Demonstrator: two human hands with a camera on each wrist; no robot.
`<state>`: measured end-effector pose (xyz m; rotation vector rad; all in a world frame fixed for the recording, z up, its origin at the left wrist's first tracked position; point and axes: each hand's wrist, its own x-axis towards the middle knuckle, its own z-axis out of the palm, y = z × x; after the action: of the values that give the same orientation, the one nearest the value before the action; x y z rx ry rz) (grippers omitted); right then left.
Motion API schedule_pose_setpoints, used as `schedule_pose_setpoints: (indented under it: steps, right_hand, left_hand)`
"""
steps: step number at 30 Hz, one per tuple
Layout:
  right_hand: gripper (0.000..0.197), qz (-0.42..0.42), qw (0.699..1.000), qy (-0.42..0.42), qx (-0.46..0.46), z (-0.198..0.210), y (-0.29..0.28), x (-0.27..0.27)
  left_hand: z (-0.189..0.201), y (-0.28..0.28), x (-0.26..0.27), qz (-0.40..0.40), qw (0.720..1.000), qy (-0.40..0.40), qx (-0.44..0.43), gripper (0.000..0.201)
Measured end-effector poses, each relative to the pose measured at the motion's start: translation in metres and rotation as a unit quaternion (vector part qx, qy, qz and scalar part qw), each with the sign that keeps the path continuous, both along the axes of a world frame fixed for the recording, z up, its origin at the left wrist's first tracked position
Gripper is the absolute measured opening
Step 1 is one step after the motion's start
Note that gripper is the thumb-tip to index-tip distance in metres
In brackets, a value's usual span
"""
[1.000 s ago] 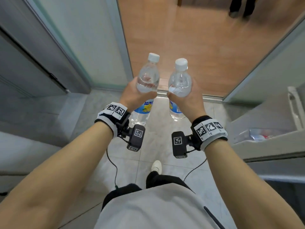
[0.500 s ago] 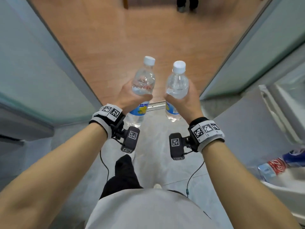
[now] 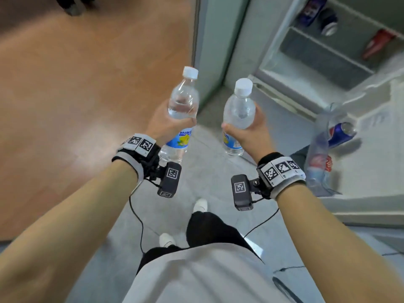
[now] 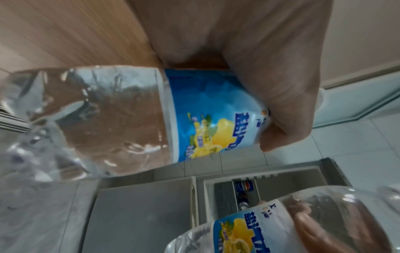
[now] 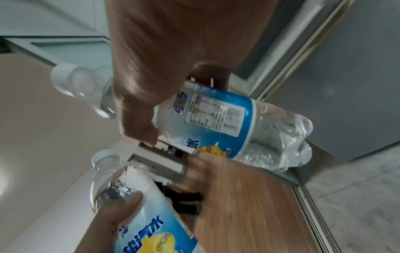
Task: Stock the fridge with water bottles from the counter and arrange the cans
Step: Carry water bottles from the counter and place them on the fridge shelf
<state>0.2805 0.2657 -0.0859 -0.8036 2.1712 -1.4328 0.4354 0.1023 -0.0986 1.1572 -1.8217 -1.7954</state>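
My left hand (image 3: 168, 125) grips a clear water bottle (image 3: 182, 103) with a white cap and a blue and yellow label, held upright in front of me. Beside it my right hand (image 3: 247, 132) grips a second, matching water bottle (image 3: 239, 108), also upright. The left wrist view shows the left bottle (image 4: 151, 116) close up in the left hand (image 4: 270, 85). In the right wrist view the right hand (image 5: 162, 59) curls round the right bottle (image 5: 216, 119). The open fridge (image 3: 306, 84) stands at the upper right. Blue cans (image 3: 328, 20) and a red can (image 3: 376, 42) lie on its shelves.
The fridge door (image 3: 371, 167) hangs open at the right, its rack holding a blue can (image 3: 340, 133) and a red can (image 3: 323, 165) behind clear plastic. Wooden floor (image 3: 76, 95) spreads at the left, grey tile (image 3: 207, 171) lies below. A person's feet (image 3: 74, 5) show at the far top left.
The view has swung right: the open fridge and its door rack have come into sight at the right. Both hands still hold their bottles upright, now slightly further apart.
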Motion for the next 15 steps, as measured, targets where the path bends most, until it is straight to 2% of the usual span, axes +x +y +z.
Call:
schedule_pose_setpoints:
  steps: [3, 10, 15]
  right_hand:
    - [0.042, -0.055, 0.998, 0.005, 0.002, -0.002, -0.003, -0.039]
    - [0.047, -0.158, 0.987, 0.029, -0.022, 0.005, -0.015, -0.140]
    - [0.050, -0.218, 0.974, 0.046, -0.051, 0.020, -0.021, -0.208]
  left_hand:
    - [-0.003, -0.019, -0.053, -0.049, 0.999, 0.002, 0.000, 0.058]
    - [0.014, -0.052, -0.187, -0.175, 0.984, 0.019, -0.029, 0.054]
    - [0.036, -0.071, -0.276, -0.229, 0.970, 0.036, -0.072, 0.066]
